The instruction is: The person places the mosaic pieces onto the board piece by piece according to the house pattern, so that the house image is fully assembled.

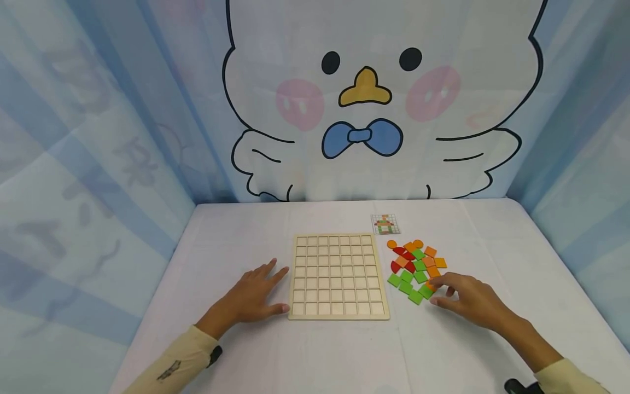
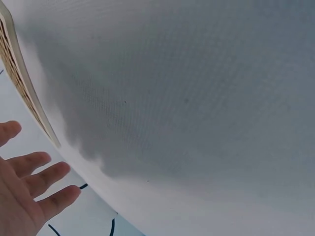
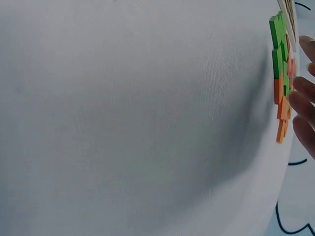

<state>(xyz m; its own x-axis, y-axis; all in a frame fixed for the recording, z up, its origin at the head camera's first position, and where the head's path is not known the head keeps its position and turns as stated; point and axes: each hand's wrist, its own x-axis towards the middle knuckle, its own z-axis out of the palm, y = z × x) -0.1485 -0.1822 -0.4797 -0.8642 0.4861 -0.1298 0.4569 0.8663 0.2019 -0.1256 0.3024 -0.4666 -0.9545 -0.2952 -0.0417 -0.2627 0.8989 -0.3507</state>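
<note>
Beige sleeves (image 1: 189, 350) come in from worktop's (image 1: 344, 355) near side. Loose tiles (image 1: 419, 265) lie right of grid board (image 1: 339, 317), toward worktop's right edge, just left of right hand (image 1: 474, 301), long axis running near-far. Right hand half-bent, thumb apart, nothing visibly gripped; left hand (image 1: 256, 294) spread, thumb beside board's left edge.

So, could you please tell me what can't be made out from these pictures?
Head view: the card is too small to read its pattern exactly.
Head view: the right hand has its fingers over part of an orange tile, so any grip is unclear.
Left wrist view: the left edge cuts off part of the board and left hand.
Right wrist view: front tiles hide those behind.
</note>
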